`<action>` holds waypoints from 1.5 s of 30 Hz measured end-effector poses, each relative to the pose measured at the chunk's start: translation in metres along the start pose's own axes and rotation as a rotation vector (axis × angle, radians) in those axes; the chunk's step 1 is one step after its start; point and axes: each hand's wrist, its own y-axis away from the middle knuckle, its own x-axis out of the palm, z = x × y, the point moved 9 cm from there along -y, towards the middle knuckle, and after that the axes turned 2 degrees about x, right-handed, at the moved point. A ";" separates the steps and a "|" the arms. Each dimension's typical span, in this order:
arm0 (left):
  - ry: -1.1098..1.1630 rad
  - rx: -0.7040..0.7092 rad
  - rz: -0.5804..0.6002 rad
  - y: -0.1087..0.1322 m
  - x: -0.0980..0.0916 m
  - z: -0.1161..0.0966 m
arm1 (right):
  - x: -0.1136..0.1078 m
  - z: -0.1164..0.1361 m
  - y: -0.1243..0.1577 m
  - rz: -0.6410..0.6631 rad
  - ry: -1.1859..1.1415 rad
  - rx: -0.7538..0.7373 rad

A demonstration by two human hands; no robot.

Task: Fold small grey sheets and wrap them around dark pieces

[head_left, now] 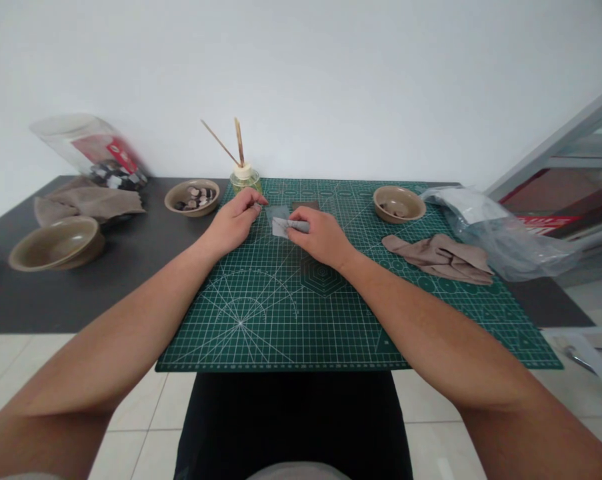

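My right hand is closed on a small pale grey sheet, thin and partly see-through, above the green cutting mat. Part of the sheet looks folded or rolled between the fingers; its exact kind is unclear. To its left, my left hand is closed in a pinch, its fingertips close to the sheet's left side. Whatever the left fingers hold is too small to make out. Just beyond the right hand, a dark brown square lies on the mat.
A bowl of dark-and-pale pieces and a reed diffuser stand at the back left. Further left are another bowl, a brown cloth and a clear bag. Rightward are a bowl, a cloth and plastic wrapping.
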 end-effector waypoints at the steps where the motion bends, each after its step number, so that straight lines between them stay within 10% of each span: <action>1: 0.005 0.002 -0.002 0.000 0.000 0.001 | -0.003 0.002 0.000 -0.034 -0.006 -0.017; 17: 0.065 0.023 0.018 -0.001 0.005 0.007 | 0.013 0.004 0.002 0.142 0.101 -0.053; 27: 0.178 -0.082 0.043 -0.001 0.010 0.012 | 0.008 0.004 0.003 0.089 0.094 -0.057; 36: 0.275 -0.180 0.114 0.006 0.019 0.009 | -0.020 0.006 0.005 -0.220 0.117 -0.036; 45: 0.393 -0.130 0.130 0.010 0.025 -0.006 | 0.001 0.024 0.009 -0.068 0.250 -0.148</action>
